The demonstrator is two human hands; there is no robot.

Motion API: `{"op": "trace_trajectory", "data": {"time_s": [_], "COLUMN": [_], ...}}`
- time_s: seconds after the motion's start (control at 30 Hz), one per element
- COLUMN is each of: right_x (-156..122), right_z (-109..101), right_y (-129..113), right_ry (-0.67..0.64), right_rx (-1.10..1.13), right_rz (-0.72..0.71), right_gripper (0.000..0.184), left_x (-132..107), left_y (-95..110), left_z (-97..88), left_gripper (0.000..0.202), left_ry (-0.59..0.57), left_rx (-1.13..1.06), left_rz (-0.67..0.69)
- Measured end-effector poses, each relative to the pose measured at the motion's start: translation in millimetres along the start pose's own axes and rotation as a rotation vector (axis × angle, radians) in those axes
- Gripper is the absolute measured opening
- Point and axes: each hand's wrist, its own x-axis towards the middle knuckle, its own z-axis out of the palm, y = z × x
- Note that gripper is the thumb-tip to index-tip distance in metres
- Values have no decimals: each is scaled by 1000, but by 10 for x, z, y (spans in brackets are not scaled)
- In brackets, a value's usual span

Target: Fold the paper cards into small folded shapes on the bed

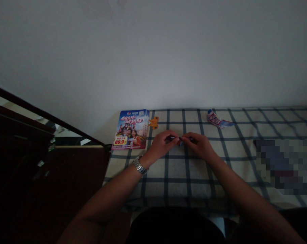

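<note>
Both of my hands meet over a checked cloth [183,173] in front of me. My left hand [161,143], with a metal watch [139,165] on the wrist, is closed in a pinch on a small folded piece of coloured paper [180,140]. My right hand [199,145] pinches the same piece from the other side. The paper is mostly hidden by my fingers; only a dark and reddish bit shows between them.
A stack of colourful leaflets [131,129] lies at the cloth's far left corner, an orange shape [153,122] beside it. A crumpled folded paper piece [216,119] lies at the far edge. A blurred patch [284,166] sits right. Dark wooden furniture [54,183] stands left, a pale wall behind.
</note>
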Motion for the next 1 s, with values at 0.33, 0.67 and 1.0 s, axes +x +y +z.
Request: {"op": "trace_trajectory", "data": {"time_s": [0.33, 0.67, 1.0], "right_x": [-4, 11, 24], "right_z": [-29, -71, -49], "right_y": [24, 2, 39], "right_ry": [23, 13, 64], "right_rx": [97, 11, 74], "right_rz": [70, 47, 85], "right_gripper": [36, 37, 37], "left_x": [33, 30, 34], "left_y": [32, 20, -26], "left_z": [-45, -37, -16], "left_gripper": [18, 16, 21], "left_ry": [94, 102, 59], "left_rx": [-35, -16, -10], "left_rz": [-9, -6, -29]}}
